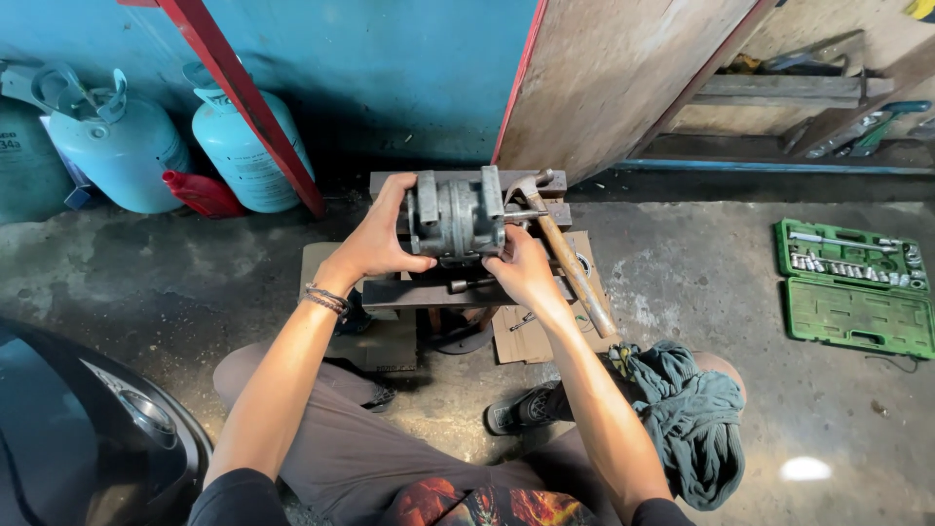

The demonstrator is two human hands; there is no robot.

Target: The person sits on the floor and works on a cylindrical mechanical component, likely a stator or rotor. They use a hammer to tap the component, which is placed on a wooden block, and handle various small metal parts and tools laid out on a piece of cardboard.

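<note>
A grey cast-metal housing, like a small compressor body [456, 216], rests on a dark steel block stand [429, 290]. My left hand [378, 239] grips its left side, fingers wrapped over the top edge. On the housing's lower right corner sits my right hand [519, 268], clasping it. A claw hammer [567, 261] with a wooden handle lies across the stand just right of the housing, its head by the housing's top right. Neither hand holds the hammer.
Two pale blue gas cylinders [117, 141] and a red can [203, 193] stand at back left. An open green socket set case [852, 287] lies on the concrete at right. A teal rag [687, 414] drapes my right knee. Cardboard [526, 341] lies under the stand.
</note>
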